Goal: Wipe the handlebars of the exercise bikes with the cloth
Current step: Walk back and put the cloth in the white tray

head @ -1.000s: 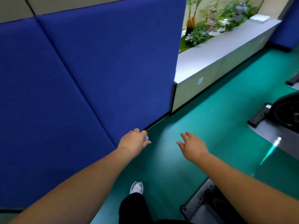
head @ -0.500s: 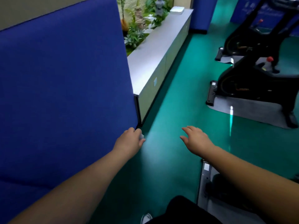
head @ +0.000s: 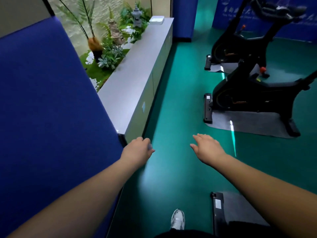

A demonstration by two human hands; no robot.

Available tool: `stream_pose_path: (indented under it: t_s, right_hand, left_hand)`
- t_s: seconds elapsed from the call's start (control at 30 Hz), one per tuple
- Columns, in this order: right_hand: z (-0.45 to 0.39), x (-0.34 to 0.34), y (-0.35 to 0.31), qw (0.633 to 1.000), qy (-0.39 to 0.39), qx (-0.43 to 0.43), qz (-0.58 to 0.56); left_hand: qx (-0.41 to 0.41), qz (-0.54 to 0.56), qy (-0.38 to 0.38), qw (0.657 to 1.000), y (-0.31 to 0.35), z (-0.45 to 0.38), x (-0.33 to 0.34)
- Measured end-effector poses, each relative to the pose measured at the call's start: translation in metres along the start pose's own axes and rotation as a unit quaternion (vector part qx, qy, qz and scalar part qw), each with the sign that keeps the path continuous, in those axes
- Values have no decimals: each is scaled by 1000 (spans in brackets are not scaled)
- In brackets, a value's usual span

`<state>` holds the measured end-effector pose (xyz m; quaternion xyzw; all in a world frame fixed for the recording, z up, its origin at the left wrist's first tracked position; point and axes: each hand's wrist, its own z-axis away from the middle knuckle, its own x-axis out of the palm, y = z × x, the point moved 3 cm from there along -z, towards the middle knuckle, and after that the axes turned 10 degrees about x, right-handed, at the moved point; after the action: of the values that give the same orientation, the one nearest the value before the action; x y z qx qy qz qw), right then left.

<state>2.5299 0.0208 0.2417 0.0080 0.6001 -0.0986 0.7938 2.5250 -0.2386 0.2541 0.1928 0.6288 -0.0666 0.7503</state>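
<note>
My left hand [head: 137,152] is held out over the green floor with its fingers curled round a small pale cloth [head: 150,147], of which only a bit shows. My right hand [head: 207,148] hovers beside it, fingers straight and holding nothing. Two black exercise bikes stand to the right: the nearer bike [head: 248,95] on a grey mat, and the farther bike [head: 240,40] behind it. The farther bike's handlebars [head: 281,11] show at the top right; the nearer bike's handlebars are out of frame. Both hands are well short of the bikes.
A blue padded partition [head: 48,109] fills the left. Past it runs a long grey cabinet [head: 135,79] backed by plants and a small stone lantern. The base of a third bike and its mat [head: 221,208] lie at bottom right. My white shoe [head: 178,219] is on the floor.
The view has swung right and lifted, bringing two bikes fully into sight. Both hands kept their pose, the left still gripping the cloth. I have stepped forward along the aisle.
</note>
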Motion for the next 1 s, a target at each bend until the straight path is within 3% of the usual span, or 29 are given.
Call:
stream_pose_path:
  t_s: [0.43,1.0]
  right_hand:
    - [-210,-66,-5,1000,8,12,4]
    - [-505,-152,17,994,38,104,-20]
  left_hand:
    - [36,-29,13,999,-34,-227,-50]
    - [97,-68,-19,993,-93,-567,-99]
